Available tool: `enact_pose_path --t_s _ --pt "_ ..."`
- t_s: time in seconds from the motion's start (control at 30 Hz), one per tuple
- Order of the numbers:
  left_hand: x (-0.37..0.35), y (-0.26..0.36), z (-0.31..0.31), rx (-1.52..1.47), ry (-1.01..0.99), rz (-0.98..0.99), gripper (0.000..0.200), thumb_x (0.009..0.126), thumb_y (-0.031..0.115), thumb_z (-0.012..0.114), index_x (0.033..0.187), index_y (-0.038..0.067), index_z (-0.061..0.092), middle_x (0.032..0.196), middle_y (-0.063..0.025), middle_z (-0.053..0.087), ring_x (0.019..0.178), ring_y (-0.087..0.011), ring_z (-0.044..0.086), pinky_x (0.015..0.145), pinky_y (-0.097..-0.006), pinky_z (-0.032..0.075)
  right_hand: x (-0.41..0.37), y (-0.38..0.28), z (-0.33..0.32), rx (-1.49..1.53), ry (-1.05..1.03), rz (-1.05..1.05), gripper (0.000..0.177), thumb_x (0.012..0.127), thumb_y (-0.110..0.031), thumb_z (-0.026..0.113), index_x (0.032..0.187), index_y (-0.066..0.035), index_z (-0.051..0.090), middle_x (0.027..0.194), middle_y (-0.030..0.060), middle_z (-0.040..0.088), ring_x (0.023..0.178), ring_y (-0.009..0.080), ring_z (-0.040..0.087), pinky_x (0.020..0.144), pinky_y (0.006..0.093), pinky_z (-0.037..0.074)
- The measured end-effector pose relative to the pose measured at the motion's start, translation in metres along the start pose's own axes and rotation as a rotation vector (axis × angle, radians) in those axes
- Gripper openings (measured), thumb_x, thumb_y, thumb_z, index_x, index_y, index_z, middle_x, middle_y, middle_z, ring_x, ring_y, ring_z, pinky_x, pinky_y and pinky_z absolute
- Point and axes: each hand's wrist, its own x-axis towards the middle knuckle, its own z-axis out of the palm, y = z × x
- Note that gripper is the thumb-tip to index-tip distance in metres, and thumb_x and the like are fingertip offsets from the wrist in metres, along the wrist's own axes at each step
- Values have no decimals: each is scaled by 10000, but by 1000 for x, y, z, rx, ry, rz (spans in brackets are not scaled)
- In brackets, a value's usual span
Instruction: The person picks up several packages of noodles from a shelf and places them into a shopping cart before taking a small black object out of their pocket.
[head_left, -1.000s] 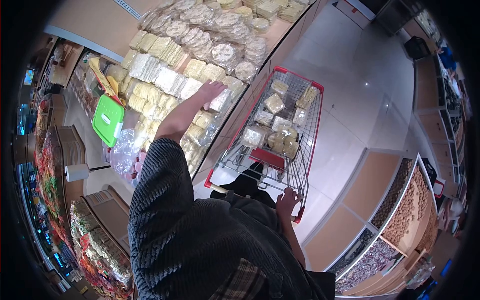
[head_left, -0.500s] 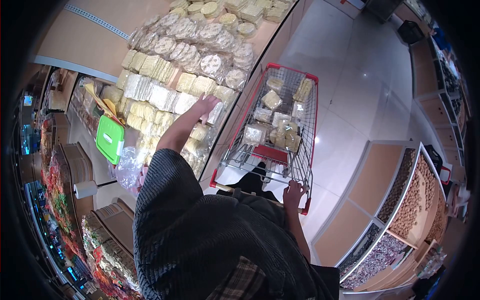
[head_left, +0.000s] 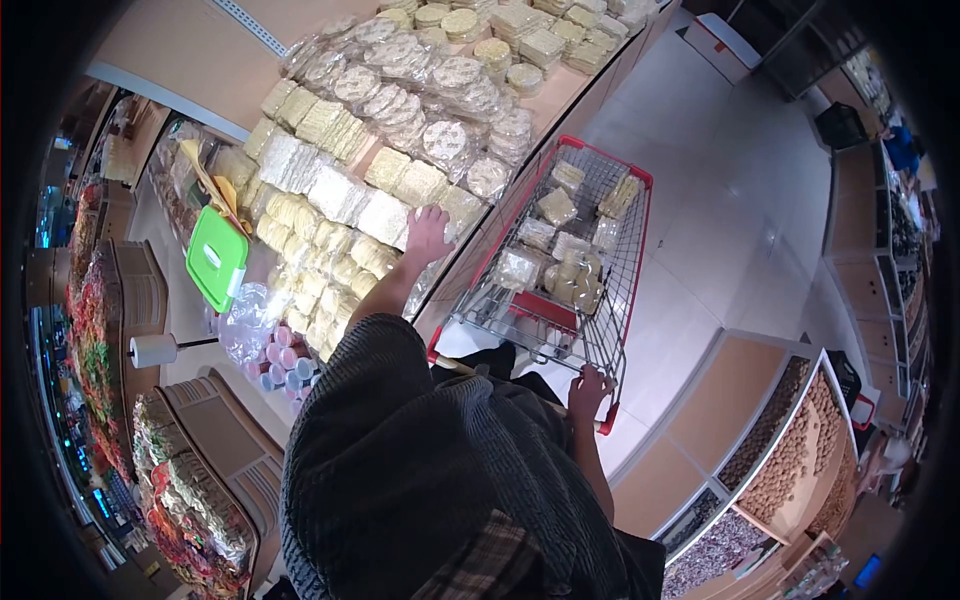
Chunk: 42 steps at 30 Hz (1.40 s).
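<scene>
My left hand (head_left: 428, 236) rests over the front end of a row of white packs, its fingers spread and pointing away from me. Just beyond the fingertips lies a yellowish pack of what look like dried noodle cakes (head_left: 461, 207). White packs (head_left: 384, 218) in clear wrap sit to its left. Whether the palm presses on a pack is hidden. My right hand (head_left: 590, 388) is wrapped around the right end of the shopping cart's handle. Several clear-wrapped packs (head_left: 557, 207) lie in the wire shopping cart (head_left: 640, 235).
Round noodle packs (head_left: 445, 140) fill the far part of the display. A green lid-like board (head_left: 217, 258) stands at the left, near small cups (head_left: 290, 365). Bins of nuts (head_left: 790, 465) stand to the right. Tiled floor (head_left: 700, 220) runs beyond the cart.
My left hand has turned from pointing right to pointing away from me, and sits nearer the display's front edge. My right hand stays on the cart handle. The view has shifted slightly.
</scene>
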Motion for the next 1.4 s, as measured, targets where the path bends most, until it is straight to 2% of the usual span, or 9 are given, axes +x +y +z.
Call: enact_pose_path --t_s 0.1,0.2,0.37,0.57,0.67,0.83,0.93,1.27,1.4 --pt "-10 -8 6 -124 65 51 664 749 452 847 1289 121 646 1362 -111 580 1431 -304 439 1263 -560 215 19 6 -1 20 17 -4 237 887 -49 649 1120 -87 630 994 68 652 1037 270 605 1103 491 324" --pt "-7 -15 19 -124 121 109 658 746 447 844 1284 124 645 1363 -115 578 1430 -301 441 1280 -577 188 33 5 -7 35 59 -30 249 887 -36 660 1129 -87 632 991 72 653 1035 271 606 1091 483 329" --pt "1 -11 16 -100 45 22 819 765 495 830 1438 114 561 1554 -96 473 1566 -293 306 1323 -580 81 55 14 -13 80 57 -35 223 884 -45 656 1100 -85 614 1010 86 647 1057 280 603 1098 500 330" --pt "-25 3 -11 -148 313 -100 945 784 545 826 1517 55 482 1608 -173 410 1586 -365 258 1316 -592 93 76 23 -13 58 -10 -17 270 893 -48 668 1159 -90 644 983 55 669 1038 251 614 1094 478 334" --pt "-43 16 -10 -323 415 -256 1022 793 555 825 1561 25 409 1645 -225 354 1602 -379 226 1311 -590 120 82 31 -13 47 20 -45 287 888 -45 669 1171 -87 652 973 53 663 1031 251 603 1096 476 330" --pt "-69 34 13 -240 209 -393 1151 774 376 891 1654 8 248 1760 -231 154 1647 -377 134 1325 -552 148 98 38 -22 53 -12 -47 247 914 -51 631 1160 -70 643 1015 84 671 1082 273 578 1102 480 317" --pt "-62 20 49 -113 247 -359 1129 807 347 871 1676 34 223 1771 -206 145 1654 -365 119 1324 -550 154 106 37 -32 45 -44 -27 224 914 -39 648 1136 -61 638 1066 99 684 1086 281 610 1139 502 314" --pt "-61 20 43 -75 312 -349 1014 792 200 773 1670 67 284 1763 -181 202 1639 -347 199 1313 -543 197 111 66 -32 6 -82 -2 312 922 -70 659 1231 -67 620 1107 103 694 1145 276 590 1165 520 291" --pt "-62 55 12 -166 353 -435 985 763 191 771 1632 27 336 1735 -229 235 1623 -421 195 1304 -574 200 116 79 -33 -12 -122 6 338 913 -84 671 1246 -74 616 1112 97 698 1150 281 582 1153 512 283"
